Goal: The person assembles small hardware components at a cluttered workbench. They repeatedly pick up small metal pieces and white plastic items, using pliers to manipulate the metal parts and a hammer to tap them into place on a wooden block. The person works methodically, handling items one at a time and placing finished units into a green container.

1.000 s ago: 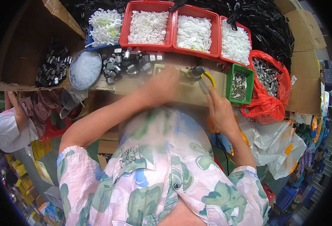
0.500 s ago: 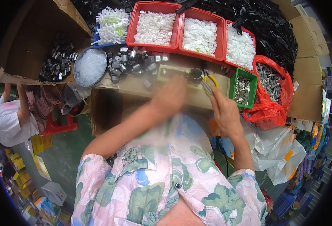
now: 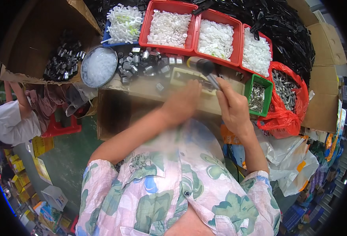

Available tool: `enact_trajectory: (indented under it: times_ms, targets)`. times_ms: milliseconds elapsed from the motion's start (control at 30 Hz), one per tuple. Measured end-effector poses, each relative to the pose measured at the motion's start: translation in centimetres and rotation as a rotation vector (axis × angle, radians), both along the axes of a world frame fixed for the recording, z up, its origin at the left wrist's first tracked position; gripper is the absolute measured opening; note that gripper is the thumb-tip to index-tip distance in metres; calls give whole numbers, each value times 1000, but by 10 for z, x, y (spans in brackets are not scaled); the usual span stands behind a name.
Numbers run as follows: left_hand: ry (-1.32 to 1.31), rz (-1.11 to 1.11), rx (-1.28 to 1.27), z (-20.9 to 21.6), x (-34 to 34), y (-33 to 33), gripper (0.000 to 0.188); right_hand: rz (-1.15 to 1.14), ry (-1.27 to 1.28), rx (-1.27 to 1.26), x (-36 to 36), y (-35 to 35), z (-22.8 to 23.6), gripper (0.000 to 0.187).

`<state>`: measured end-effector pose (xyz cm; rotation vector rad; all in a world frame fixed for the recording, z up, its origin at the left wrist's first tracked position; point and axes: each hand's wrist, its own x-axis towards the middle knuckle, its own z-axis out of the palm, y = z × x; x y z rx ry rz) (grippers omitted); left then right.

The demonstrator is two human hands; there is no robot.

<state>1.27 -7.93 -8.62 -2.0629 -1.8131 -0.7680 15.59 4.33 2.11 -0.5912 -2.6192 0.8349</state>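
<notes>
Two hands work at the table's near edge in the head view. Right hand [image 3: 233, 108] is closed round the handle of a small hammer [image 3: 205, 70], its dark head raised over a pale jig block [image 3: 183, 76]. Left hand [image 3: 183, 103] rests on that block, fingers curled; its grip cannot be told through blur. Judgement: strike squarely, left fingers kept off the block's top. Three red bins [image 3: 169, 8] of white parts line the far edge. Workpiece under the left hand is hidden.
</notes>
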Motion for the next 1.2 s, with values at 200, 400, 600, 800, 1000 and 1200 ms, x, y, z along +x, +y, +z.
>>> enact_trajectory:
  times_ms: [200,400,600,800,1000,1200]
  targets:
    - [-124,-35,32,13,-12,-5,46,-27,-84,29,12,5,8,25]
    - [-122,28,67,14,-17,-4,41,-84,-277,64,23,13,-27,20]
    - [-103,51,70,11,-16,-6,40,-144,-91,-136,22,-1,8,17]
    - [-94,47,61,10,-15,-7,41,-162,-95,-137,25,2,7,17]
    - [-132,-1,67,10,-13,4,41,-181,-239,-85,31,10,-20,22]
    - [-171,13,-93,21,-8,13,43,-242,-141,-142,35,1,-4,22]
